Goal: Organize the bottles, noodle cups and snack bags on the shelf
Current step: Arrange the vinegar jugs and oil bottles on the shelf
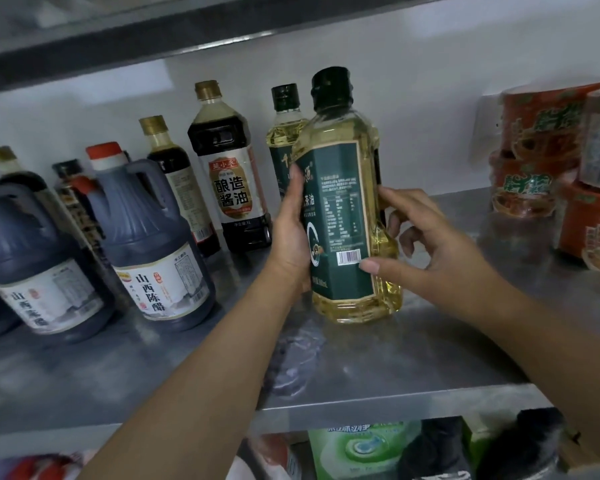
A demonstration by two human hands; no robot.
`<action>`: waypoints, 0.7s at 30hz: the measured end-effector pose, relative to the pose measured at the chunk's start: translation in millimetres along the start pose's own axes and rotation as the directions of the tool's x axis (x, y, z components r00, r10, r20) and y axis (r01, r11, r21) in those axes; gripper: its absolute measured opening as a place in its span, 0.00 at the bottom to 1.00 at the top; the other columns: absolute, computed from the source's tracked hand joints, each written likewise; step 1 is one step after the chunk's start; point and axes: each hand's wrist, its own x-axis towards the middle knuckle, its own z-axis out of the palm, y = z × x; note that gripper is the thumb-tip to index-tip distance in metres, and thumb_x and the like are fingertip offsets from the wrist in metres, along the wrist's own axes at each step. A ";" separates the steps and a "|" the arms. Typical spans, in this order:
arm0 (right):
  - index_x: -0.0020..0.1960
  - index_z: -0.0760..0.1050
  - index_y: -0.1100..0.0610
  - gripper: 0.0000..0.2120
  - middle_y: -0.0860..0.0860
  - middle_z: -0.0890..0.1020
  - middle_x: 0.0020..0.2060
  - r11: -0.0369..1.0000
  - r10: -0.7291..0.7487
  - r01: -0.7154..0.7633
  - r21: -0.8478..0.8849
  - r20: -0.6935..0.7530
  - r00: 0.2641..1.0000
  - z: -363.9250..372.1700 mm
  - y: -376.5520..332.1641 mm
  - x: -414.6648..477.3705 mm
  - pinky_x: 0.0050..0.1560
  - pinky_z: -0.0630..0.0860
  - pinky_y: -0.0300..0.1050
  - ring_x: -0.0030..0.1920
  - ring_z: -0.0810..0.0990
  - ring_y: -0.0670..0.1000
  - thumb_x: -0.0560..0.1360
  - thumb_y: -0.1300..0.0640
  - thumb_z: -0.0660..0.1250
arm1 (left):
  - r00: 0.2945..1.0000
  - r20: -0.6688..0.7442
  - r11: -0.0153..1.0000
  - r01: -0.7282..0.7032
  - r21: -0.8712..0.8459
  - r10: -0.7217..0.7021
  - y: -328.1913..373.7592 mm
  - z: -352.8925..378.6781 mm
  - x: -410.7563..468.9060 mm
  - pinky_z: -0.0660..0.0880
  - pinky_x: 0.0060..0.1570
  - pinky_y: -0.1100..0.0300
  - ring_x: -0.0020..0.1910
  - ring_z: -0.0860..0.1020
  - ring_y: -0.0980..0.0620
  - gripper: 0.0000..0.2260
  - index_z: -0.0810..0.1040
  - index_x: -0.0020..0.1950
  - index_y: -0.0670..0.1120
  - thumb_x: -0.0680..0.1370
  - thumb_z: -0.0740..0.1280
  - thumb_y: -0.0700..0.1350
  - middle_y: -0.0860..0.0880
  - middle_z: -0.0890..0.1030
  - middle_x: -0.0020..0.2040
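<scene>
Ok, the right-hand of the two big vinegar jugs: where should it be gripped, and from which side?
Probably by the moulded handle beside the neck of the vinegar jug, coming from above and front: it stands upright, the loop is open, and bottles crowd its back.

Left hand [291,233]: centre frame, curled round oil bottle [343,174]. Right hand [430,247]: just right, gripping its other side. Forearms enter from below.
</scene>
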 end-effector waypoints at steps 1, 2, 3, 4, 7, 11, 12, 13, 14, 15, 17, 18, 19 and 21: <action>0.72 0.59 0.37 0.36 0.32 0.70 0.57 1.000 -0.001 0.001 0.011 -0.001 1.000 0.4 0.2 0.1 0.51 0.74 0.37 0.55 0.74 0.44 0.68 0.37 0.70 | 1.000 0.014 1.000 -0.001 -0.003 0.001 -0.4 -0.5 0.3 0.82 0.43 0.55 0.39 0.84 0.48 0.25 0.86 0.44 0.44 0.72 0.59 0.63 0.44 0.85 0.41; 0.72 0.59 0.36 0.35 0.30 0.69 0.57 1.000 -0.004 0.004 0.014 0.000 1.000 0.6 -0.1 0.4 0.51 0.74 0.36 0.55 0.73 0.44 0.68 0.37 0.69 | 1.000 0.020 1.000 -0.003 -0.006 0.004 -0.9 -0.8 0.5 0.82 0.43 0.55 0.39 0.84 0.48 0.25 0.87 0.44 0.44 0.71 0.60 0.63 0.44 0.85 0.41; 0.72 0.59 0.34 0.35 0.30 0.69 0.57 1.000 -0.007 0.007 0.010 0.003 1.000 0.5 -0.3 0.8 0.50 0.74 0.36 0.55 0.73 0.43 0.69 0.37 0.69 | 1.000 0.018 1.000 -0.004 -0.010 0.004 -1.3 -1.1 0.9 0.82 0.43 0.55 0.39 0.84 0.48 0.25 0.87 0.43 0.44 0.71 0.60 0.63 0.44 0.85 0.41; 0.72 0.58 0.34 0.34 0.31 0.69 0.58 1.000 -0.010 0.010 0.007 0.005 1.000 0.9 -0.8 1.0 0.50 0.74 0.36 0.55 0.73 0.44 0.69 0.37 0.69 | 1.000 0.014 1.000 -0.008 -0.009 0.008 -2.4 -2.3 2.4 0.82 0.44 0.54 0.39 0.84 0.48 0.25 0.87 0.44 0.44 0.70 0.60 0.63 0.44 0.85 0.41; 0.72 0.58 0.35 0.34 0.34 0.70 0.60 1.000 -0.006 0.006 -0.008 0.009 1.000 1.9 -1.4 0.8 0.50 0.74 0.37 0.55 0.73 0.43 0.70 0.37 0.69 | 0.999 0.026 1.000 -0.021 0.020 0.020 -1.5 -2.5 2.9 0.82 0.43 0.55 0.39 0.84 0.48 0.26 0.87 0.43 0.44 0.72 0.60 0.63 0.44 0.85 0.41; 0.72 0.61 0.37 0.31 0.34 0.70 0.61 1.000 0.003 -0.003 -0.018 0.018 1.000 1.4 -5.7 -0.2 0.53 0.69 0.27 0.59 0.72 0.37 0.71 0.36 0.66 | 0.997 0.068 0.992 -0.030 0.126 0.021 -3.0 -1.2 -0.2 0.83 0.45 0.54 0.42 0.84 0.46 0.28 0.82 0.54 0.40 0.79 0.57 0.63 0.42 0.85 0.45; 0.71 0.62 0.39 0.31 0.36 0.71 0.61 1.000 0.001 -0.001 -0.025 -0.001 1.000 1.8 -6.5 -0.3 0.54 0.68 0.25 0.60 0.72 0.35 0.71 0.36 0.67 | 0.994 0.093 0.986 -0.069 0.150 0.055 -4.6 -0.2 -0.7 0.83 0.49 0.51 0.47 0.84 0.44 0.29 0.79 0.59 0.39 0.77 0.61 0.64 0.40 0.84 0.50; 0.70 0.64 0.40 0.32 0.38 0.73 0.61 0.999 0.002 -0.003 -0.041 -0.031 1.000 1.8 -6.9 -0.1 0.55 0.67 0.25 0.60 0.72 0.35 0.69 0.35 0.68 | 0.986 0.120 0.975 -0.133 0.179 0.113 -6.8 0.8 -0.4 0.82 0.52 0.48 0.53 0.83 0.41 0.33 0.77 0.65 0.37 0.74 0.67 0.64 0.38 0.83 0.56; 0.68 0.65 0.40 0.32 0.39 0.74 0.60 0.998 0.012 -0.016 -0.060 -0.067 0.998 1.6 -5.5 0.7 0.55 0.67 0.25 0.60 0.72 0.35 0.67 0.34 0.70 | 0.972 0.153 0.950 -0.212 0.229 0.180 -8.9 1.6 -0.2 0.81 0.54 0.47 0.56 0.81 0.41 0.37 0.74 0.68 0.38 0.70 0.72 0.64 0.38 0.82 0.59; 0.67 0.66 0.39 0.33 0.39 0.75 0.60 0.996 0.032 -0.039 -0.076 -0.101 0.994 0.7 -3.5 1.6 0.55 0.67 0.26 0.60 0.73 0.36 0.66 0.33 0.71 | 0.951 0.189 0.915 -0.291 0.280 0.245 -10.3 2.5 -1.1 0.80 0.55 0.49 0.58 0.81 0.43 0.39 0.73 0.68 0.40 0.67 0.75 0.64 0.41 0.82 0.60; 0.66 0.69 0.41 0.34 0.41 0.77 0.59 0.993 0.060 -0.075 -0.091 -0.155 0.986 -3.1 0.3 3.8 0.58 0.70 0.30 0.61 0.74 0.38 0.64 0.32 0.73 | 0.893 0.279 0.821 -0.439 0.364 0.353 -10.7 3.6 -2.3 0.77 0.58 0.56 0.61 0.80 0.50 0.37 0.72 0.68 0.49 0.65 0.78 0.63 0.52 0.82 0.60; 0.65 0.70 0.43 0.34 0.43 0.78 0.59 0.993 0.083 -0.097 -0.069 -0.184 0.979 -5.6 2.3 4.5 0.59 0.72 0.34 0.60 0.76 0.40 0.63 0.32 0.74 | 0.863 0.336 0.777 -0.493 0.392 0.378 -10.4 3.7 -2.7 0.76 0.60 0.59 0.62 0.78 0.54 0.36 0.70 0.69 0.53 0.65 0.78 0.62 0.56 0.81 0.61; 0.64 0.71 0.41 0.33 0.44 0.79 0.59 0.993 0.107 -0.114 -0.021 -0.215 0.971 -8.1 1.8 5.3 0.59 0.74 0.35 0.60 0.77 0.40 0.63 0.32 0.75 | 0.832 0.384 0.729 -0.542 0.417 0.399 -9.9 3.9 -3.1 0.74 0.62 0.60 0.64 0.77 0.56 0.35 0.70 0.69 0.57 0.65 0.78 0.61 0.60 0.79 0.62; 0.61 0.70 0.33 0.29 0.42 0.79 0.60 0.998 0.068 -0.062 0.030 -0.267 0.961 -11.3 1.9 6.8 0.60 0.74 0.34 0.61 0.77 0.40 0.65 0.41 0.79 | 0.780 0.437 0.626 -0.622 0.470 0.447 -11.1 1.8 -1.0 0.73 0.65 0.55 0.66 0.76 0.55 0.34 0.69 0.69 0.66 0.66 0.79 0.59 0.61 0.78 0.64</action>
